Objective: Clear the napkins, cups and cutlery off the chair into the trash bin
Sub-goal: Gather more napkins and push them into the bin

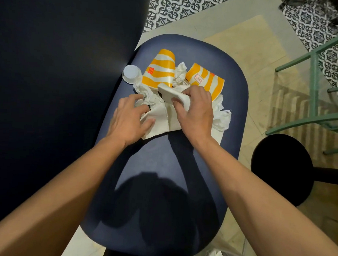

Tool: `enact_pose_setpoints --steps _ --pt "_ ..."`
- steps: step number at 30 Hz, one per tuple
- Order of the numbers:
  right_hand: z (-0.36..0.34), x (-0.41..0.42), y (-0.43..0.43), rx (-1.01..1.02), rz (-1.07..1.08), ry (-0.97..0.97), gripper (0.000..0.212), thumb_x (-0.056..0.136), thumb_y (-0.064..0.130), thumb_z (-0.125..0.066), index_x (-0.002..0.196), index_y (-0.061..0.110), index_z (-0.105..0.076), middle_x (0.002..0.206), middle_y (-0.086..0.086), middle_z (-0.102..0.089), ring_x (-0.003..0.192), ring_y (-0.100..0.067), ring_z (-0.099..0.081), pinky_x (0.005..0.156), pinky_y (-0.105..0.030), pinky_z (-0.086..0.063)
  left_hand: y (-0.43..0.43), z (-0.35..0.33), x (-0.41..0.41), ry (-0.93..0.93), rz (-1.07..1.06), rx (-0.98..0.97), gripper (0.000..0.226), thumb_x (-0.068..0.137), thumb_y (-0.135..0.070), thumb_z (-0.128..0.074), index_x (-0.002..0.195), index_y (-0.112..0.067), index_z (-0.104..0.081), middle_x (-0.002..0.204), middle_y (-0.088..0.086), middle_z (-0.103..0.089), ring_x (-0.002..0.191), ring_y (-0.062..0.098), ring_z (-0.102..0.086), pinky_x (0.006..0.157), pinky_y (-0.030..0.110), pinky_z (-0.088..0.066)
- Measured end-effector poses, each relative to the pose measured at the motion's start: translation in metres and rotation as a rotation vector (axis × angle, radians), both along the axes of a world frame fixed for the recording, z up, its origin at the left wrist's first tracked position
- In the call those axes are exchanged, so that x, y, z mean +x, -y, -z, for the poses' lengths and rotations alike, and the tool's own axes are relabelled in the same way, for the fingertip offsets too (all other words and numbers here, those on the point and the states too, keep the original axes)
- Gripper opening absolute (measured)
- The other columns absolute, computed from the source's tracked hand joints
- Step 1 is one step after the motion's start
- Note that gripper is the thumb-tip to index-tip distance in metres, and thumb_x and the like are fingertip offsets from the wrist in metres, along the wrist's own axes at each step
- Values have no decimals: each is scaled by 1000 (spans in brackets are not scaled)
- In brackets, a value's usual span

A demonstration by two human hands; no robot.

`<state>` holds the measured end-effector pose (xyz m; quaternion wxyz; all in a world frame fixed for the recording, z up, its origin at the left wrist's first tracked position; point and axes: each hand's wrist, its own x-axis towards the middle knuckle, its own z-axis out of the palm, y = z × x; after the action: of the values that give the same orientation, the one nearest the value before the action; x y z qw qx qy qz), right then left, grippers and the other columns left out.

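litter crowds chair (162,162) rim; right hand (196,111) clamps napkin (172,94), left hand (130,120) spread.

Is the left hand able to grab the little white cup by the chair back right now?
Probably yes. The left hand rests open on the napkins, and nothing lies between it and the little white cup.

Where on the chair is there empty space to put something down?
The near half of the seat, between the two forearms, is bare, though in shadow. There's also a bare strip along the seat's right edge. The far end is crowded: two striped cups, a small lid, napkins, a fork, with both hands in the pile.
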<state>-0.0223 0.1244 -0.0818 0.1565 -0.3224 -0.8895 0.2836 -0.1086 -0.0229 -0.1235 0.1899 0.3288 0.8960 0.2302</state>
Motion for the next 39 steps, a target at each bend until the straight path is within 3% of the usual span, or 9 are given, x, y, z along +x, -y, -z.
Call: enact_pose_setpoints --steps 4,8,13,19,22,24,31,36,39 --pt "6 2 -4 -26 8 12 20 83 27 -65 92 12 -55 95 0 -57 95 -17 -46 69 -21 -30 -7 11 -3 3 112 -99 29 81 -40 -64 102 -20 -63 135 0 -42 124 25 -29 95 43 -36" --pt "11 3 -3 -45 10 10 20 83 26 -65 92 12 -55 95 0 -57 95 -17 -46 68 -18 -27 -8 22 -2 16 130 -149 40 81 -39 -65 116 -20 -55 127 1 -43 116 25 -30 90 40 -38" --pt "14 4 -2 -78 11 -13 19 83 23 -65 91 9 -55 93 -2 -57 97 -21 -48 82 -29 -38 -8 30 -1 77 137 -187 49 86 -36 -62 128 -18 -46 133 3 -43 116 27 -32 92 40 -37" --pt "16 8 -2 -87 -11 -15 20 84 22 -64 93 8 -54 93 1 -55 87 -14 -44 68 -23 -29 -5 29 3 170 102 -124 30 87 -29 -60 110 -13 -49 106 3 -54 94 22 -36 74 34 -34" --pt "14 9 -1 -101 -19 -37 18 83 20 -64 92 9 -53 89 7 -50 83 -10 -39 66 -21 -26 3 22 4 186 84 -92 23 86 -25 -62 88 -14 -41 88 0 -47 88 25 -42 68 32 -29" --pt "13 10 0 -106 -23 -39 17 83 20 -64 91 10 -53 89 10 -48 83 -10 -39 65 -21 -27 9 17 4 194 30 -49 26 85 -25 -64 84 -13 -41 83 0 -47 81 24 -44 65 32 -29" --pt "5 16 9 -147 -19 -22 19 86 23 -61 97 13 -49 92 9 -46 86 -11 -41 69 -29 -37 29 -5 13 243 -216 77 35 83 -23 -66 115 -13 -56 110 6 -59 99 24 -54 78 30 -40" --pt "-2 32 21 -159 -45 -11 21 87 27 -60 100 18 -46 93 5 -56 81 -12 -48 64 -28 -37 37 -16 30 240 -314 54 33 83 -28 -65 109 -7 -61 108 9 -63 98 24 -58 80 33 -47" --pt "-3 45 28 -171 -55 34 26 87 28 -59 106 21 -44 106 -3 -64 87 -17 -56 63 -27 -41 41 -20 43 235 -349 44 34 84 -29 -64 108 -6 -61 108 10 -64 99 26 -58 82 37 -48"
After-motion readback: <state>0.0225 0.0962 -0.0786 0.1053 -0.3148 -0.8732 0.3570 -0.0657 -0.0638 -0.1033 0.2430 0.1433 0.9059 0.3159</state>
